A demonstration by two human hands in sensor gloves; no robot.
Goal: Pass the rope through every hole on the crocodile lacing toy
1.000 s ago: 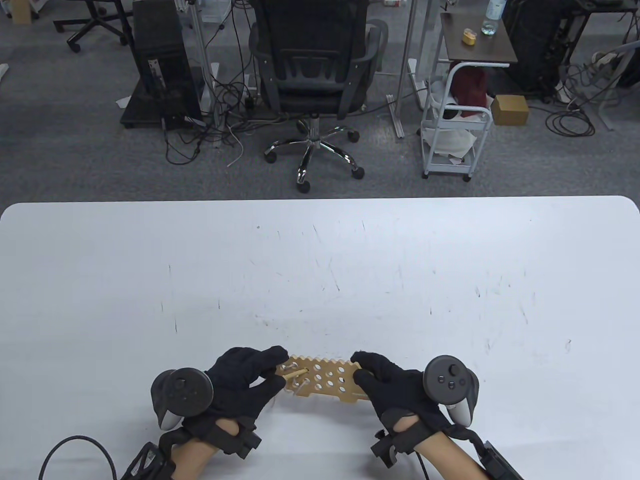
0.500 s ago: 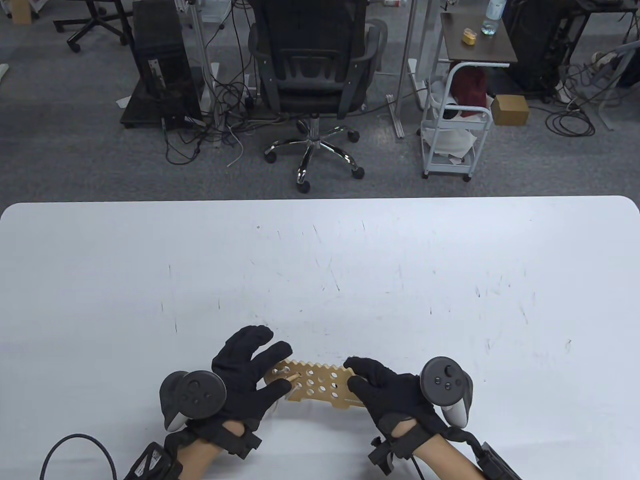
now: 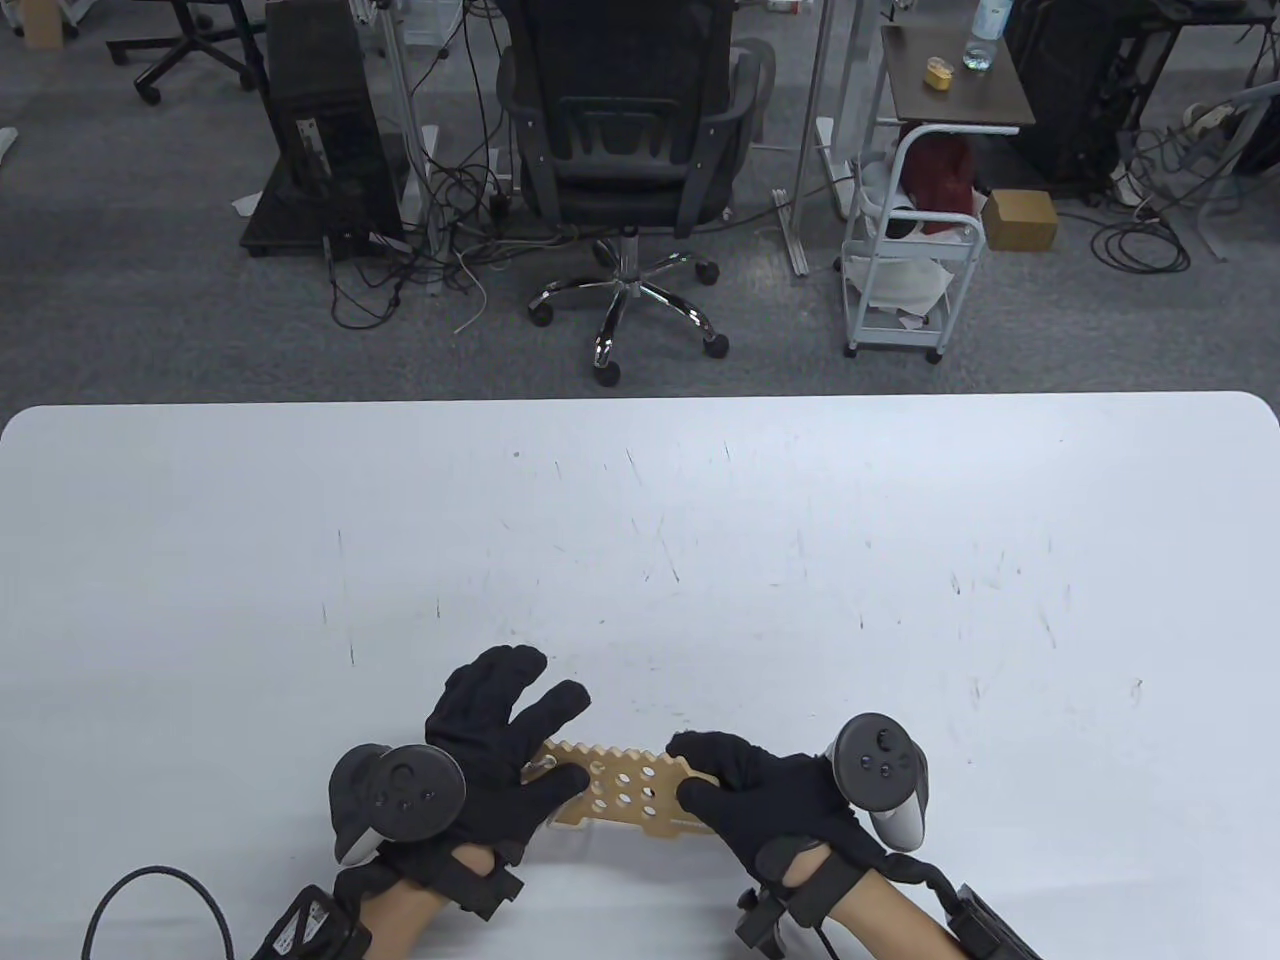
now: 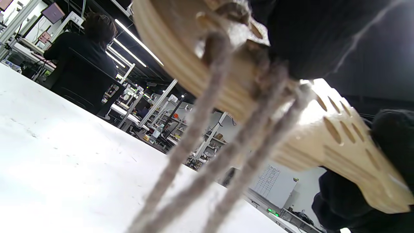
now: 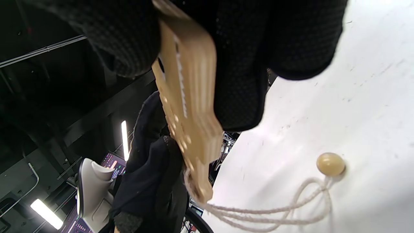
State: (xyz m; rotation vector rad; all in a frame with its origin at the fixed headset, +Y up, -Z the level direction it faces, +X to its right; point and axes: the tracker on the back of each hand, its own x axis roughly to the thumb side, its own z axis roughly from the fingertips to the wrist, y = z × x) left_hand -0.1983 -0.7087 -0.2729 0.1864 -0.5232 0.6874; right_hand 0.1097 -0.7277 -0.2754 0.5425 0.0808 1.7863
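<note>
The wooden crocodile board (image 3: 630, 795) with rows of holes is held just above the white table (image 3: 640, 560), near its front edge. My right hand (image 3: 700, 768) pinches its right end between thumb and fingers; the right wrist view shows that grip on the board (image 5: 190, 106). My left hand (image 3: 545, 745) has its fingers spread straight past the board's left end, with the thumb lying on that end. From holes in the board (image 4: 336, 142), pale rope (image 4: 200, 129) hangs in three strands. The rope (image 5: 268, 213) loops on the table and ends in a wooden bead (image 5: 330, 164). The wooden needle is hidden.
A black cable (image 3: 150, 890) curls at the table's front left corner. Beyond the far edge stand an office chair (image 3: 625, 120) and a white cart (image 3: 905, 260). A person (image 4: 81, 58) sits in the background of the left wrist view.
My left hand let go of the wooden needle and spread its fingers; the thumb now covers the hole where the needle was. Both hands and the board shifted left and nearer to me.
</note>
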